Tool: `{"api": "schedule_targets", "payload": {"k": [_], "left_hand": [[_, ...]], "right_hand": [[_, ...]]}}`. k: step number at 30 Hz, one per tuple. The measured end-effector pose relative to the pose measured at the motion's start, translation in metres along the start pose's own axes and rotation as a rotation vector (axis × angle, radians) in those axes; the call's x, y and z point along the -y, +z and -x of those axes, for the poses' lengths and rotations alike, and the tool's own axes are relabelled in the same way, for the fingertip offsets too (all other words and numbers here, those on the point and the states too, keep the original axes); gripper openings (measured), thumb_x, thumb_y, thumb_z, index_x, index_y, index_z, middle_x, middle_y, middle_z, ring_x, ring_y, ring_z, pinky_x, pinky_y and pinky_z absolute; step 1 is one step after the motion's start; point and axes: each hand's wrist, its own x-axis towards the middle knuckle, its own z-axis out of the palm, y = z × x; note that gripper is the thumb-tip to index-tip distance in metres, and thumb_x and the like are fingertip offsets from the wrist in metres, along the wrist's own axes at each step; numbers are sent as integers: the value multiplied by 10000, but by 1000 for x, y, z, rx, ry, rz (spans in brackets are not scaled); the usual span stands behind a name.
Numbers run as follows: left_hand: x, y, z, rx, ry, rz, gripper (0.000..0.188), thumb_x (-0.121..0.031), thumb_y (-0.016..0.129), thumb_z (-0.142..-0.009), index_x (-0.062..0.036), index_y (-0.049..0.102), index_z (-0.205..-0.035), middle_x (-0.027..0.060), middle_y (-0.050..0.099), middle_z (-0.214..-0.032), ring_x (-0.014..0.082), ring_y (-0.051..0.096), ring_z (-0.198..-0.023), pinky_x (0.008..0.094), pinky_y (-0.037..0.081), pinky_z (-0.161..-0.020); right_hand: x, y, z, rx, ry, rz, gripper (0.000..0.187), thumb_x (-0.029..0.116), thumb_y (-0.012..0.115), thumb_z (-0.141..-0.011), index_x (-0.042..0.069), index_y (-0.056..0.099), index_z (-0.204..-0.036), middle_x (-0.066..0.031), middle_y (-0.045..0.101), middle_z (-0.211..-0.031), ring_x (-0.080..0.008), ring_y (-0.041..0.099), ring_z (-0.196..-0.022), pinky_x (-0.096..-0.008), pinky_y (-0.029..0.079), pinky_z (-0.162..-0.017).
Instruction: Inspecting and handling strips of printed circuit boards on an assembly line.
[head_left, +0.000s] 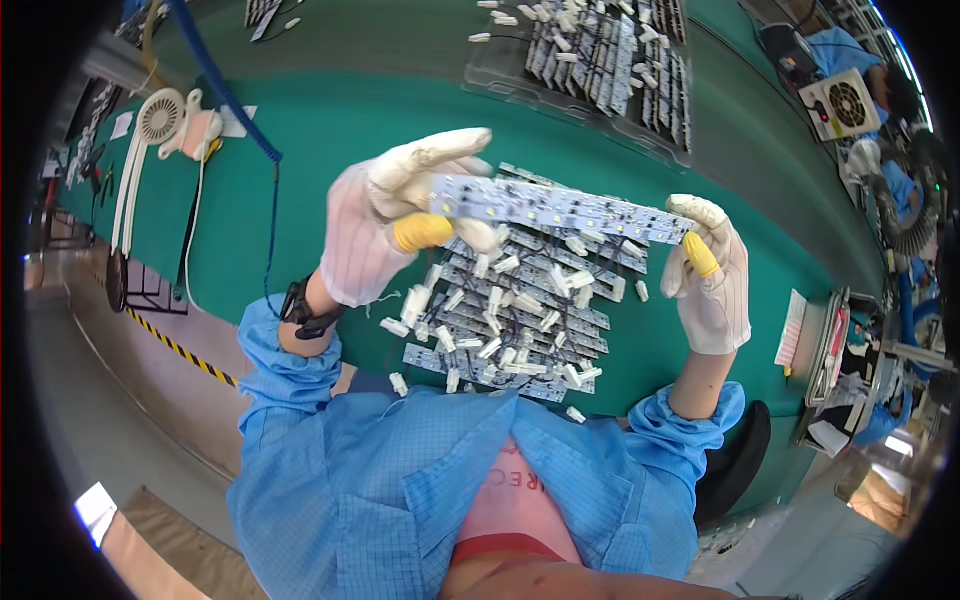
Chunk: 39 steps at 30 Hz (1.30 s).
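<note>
Between my two gloved hands stretches a long, narrow LED circuit board (560,211), its pale face dotted with small parts. My left hand (415,205), in a white glove with a yellow thumb cover, grips the board's left end, its upper fingers extended. At the right end my right hand (710,265), gloved the same way, pinches the board between thumb and fingers. Below the held board lies a pile of similar LED boards (510,325) on the green mat, with white connectors (525,302) on short dark wires strewn over them.
A clear plastic tray (640,135) heaped with more boards stands at the back. On the left are a small white fan (162,117) and a blue coiled cable (225,90). A grey boxed fan unit (843,103) is at the far right, with papers (792,330) at the right edge.
</note>
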Motion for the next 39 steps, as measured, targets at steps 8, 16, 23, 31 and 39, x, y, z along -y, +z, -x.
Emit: {"api": "schedule_targets", "payload": {"k": [8,16,23,31,39], "left_hand": [[15,-20,-4,70,-21,-192,314,-279,508,-953,10,606,-1027,163,691,-991,143,662,-843,271,501,-793],[20,-13,-8,-132,-323,-512,297,-218,497,-972,50,614,-1027,137,654,-1142,144,620,-892,273,469,-833],[21,-8,-12,-169,-374,-552,248,-95,479,-937,14,637,-1094,89,681,-989,130,613,-840,244,445,-790],[26,-14,3,-334,-189,-128,363,-256,467,-981,40,612,-1133,100,669,-1063,114,627,-840,248,456,-793],[8,-8,-3,-48,-38,-603,294,-236,497,-910,13,654,-917,129,688,-831,231,659,-930,380,423,-972]], "right_hand": [[-14,5,-7,-102,-28,27,684,576,591,-816,-23,535,-1141,-51,596,-689,-101,541,-538,-206,418,-506],[7,0,20,37,-14,-11,308,301,559,-931,-7,564,-940,-75,610,-641,-128,582,-489,-237,471,-449],[11,0,18,22,-90,285,255,226,615,-897,-18,571,-960,-101,630,-688,-148,616,-543,-261,488,-464],[-15,-7,7,156,-44,-479,442,410,580,-908,-8,521,-1041,-116,602,-636,-185,551,-456,-285,455,-423],[-27,-8,2,92,129,-348,539,522,589,-861,-5,545,-966,-51,533,-553,-128,474,-410,-253,385,-390]]}}
